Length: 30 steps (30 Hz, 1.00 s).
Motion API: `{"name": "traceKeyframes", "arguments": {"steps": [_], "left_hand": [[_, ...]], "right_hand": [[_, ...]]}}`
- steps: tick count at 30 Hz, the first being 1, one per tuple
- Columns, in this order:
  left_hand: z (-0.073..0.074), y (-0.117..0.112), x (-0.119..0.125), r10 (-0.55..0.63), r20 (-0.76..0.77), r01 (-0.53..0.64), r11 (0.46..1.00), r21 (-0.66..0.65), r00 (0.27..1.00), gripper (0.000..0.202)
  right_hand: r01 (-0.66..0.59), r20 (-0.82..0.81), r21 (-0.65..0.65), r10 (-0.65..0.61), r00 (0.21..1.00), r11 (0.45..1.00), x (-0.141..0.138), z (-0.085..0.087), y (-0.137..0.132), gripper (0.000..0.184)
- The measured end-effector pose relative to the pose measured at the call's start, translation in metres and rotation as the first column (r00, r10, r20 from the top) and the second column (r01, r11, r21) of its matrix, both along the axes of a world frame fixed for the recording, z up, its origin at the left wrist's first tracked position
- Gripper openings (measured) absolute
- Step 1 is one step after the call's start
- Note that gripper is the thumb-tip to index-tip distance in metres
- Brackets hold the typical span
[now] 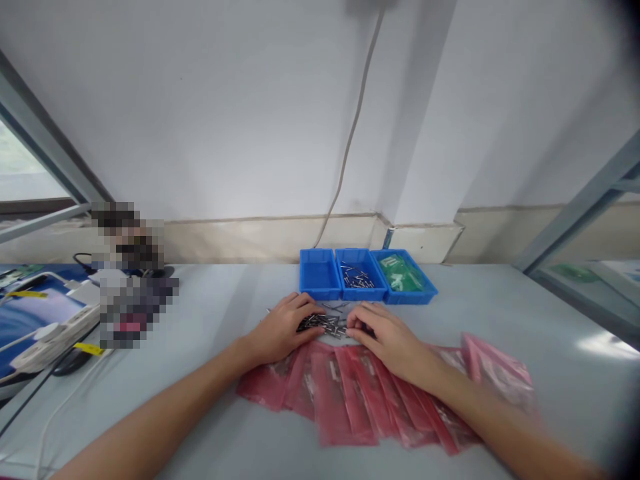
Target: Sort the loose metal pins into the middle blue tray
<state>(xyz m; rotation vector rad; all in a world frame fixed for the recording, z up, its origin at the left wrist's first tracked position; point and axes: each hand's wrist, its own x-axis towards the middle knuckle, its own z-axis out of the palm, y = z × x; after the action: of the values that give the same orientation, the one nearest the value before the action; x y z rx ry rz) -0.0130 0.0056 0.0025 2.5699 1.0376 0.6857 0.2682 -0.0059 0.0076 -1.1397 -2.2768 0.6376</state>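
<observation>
A loose pile of thin metal pins [329, 325] lies on the table between my hands. My left hand [286, 327] curves around the left side of the pile, thumb and fingers apart, touching the pins. At the pile's right edge, my right hand [384, 331] has its fingers curled and the thumb brought close to them; whatever is between the fingertips is too small to make out. Below both hands, several pink plastic bags [345, 407] overlap in a fanned row, some with small contents inside. My right forearm passes over the bags on the right.
Behind the pile stand a blue bin [319, 293] with nothing visible inside, a second blue bin [367, 295] holding metal pins, and a third blue bin [415, 298] with green bags [400, 272]. To the left are a power strip [55, 343], cables and a blurred-out person.
</observation>
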Motion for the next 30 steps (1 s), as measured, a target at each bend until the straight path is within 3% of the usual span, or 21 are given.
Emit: {"name": "traceKeyframes", "arguments": {"steps": [9, 13, 23, 30], "left_hand": [[0.001, -0.001, 0.0, -0.001, -0.01, 0.001, 1.0, -0.02, 1.0, 0.028], [0.002, -0.001, -0.001, 0.005, -0.01, -0.005, 1.0, -0.022, 1.0, 0.028], [0.002, -0.001, 0.0, 0.01, -0.014, -0.01, 1.0, -0.026, 1.0, 0.029], [0.0, -0.001, -0.001, 0.011, -0.01, -0.011, 1.0, -0.015, 1.0, 0.03]], "right_hand": [[-0.008, 0.007, 0.03, 0.008, 1.0, 1.0, -0.002, 0.001, -0.001, 0.015], [0.042, -0.062, 0.036, -0.04, 0.997, 0.998, -0.003, 0.001, -0.005, 0.014], [0.225, -0.283, -0.066, -0.234, 0.93, 0.972, -0.003, 0.009, -0.004, 0.018], [0.226, -0.348, -0.132, -0.259, 0.901, 0.965, -0.001, 0.005, -0.003, 0.013]]}}
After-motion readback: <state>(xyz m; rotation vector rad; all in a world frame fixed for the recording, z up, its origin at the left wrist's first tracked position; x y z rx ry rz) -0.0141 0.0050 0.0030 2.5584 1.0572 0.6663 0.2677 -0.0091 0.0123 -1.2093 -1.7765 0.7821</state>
